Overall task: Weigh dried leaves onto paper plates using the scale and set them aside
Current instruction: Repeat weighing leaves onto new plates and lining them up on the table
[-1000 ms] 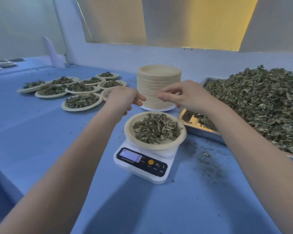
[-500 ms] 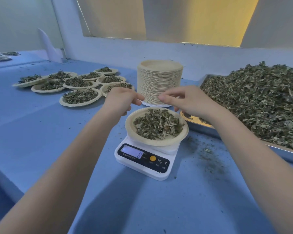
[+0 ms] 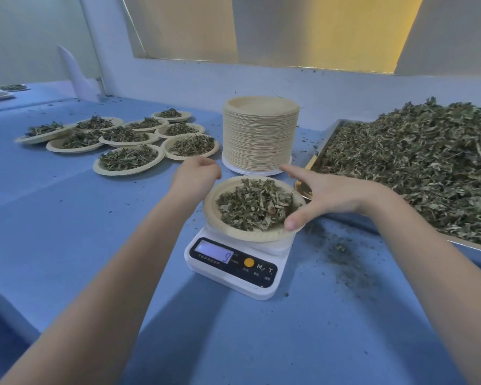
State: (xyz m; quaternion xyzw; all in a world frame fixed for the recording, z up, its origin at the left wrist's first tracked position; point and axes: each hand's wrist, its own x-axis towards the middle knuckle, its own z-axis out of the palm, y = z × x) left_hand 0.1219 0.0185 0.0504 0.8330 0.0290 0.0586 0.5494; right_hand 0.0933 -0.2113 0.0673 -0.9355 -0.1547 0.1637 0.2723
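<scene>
Toward the bench's far left edge, nine filled plates [image 3: 128, 161] set aside; mid-bench, on the scale [image 3: 233, 262], another leaf-laden plate [image 3: 254, 208] between right hand [image 3: 321, 197], fingers spread wide at its rim, and left hand [image 3: 196, 176], fingers curled, grip unclear; blank stack [image 3: 260, 134] and heaped tray [image 3: 417, 170] awaiting.

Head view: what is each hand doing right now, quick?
Left hand: at the far-left rim of the plate on the scale; its fingers are hidden, cannot tell.
Right hand: open, thumb on the plate's near-right rim.

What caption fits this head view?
Both hands, left and right, reach the leaf-filled plate on the scale.
</scene>
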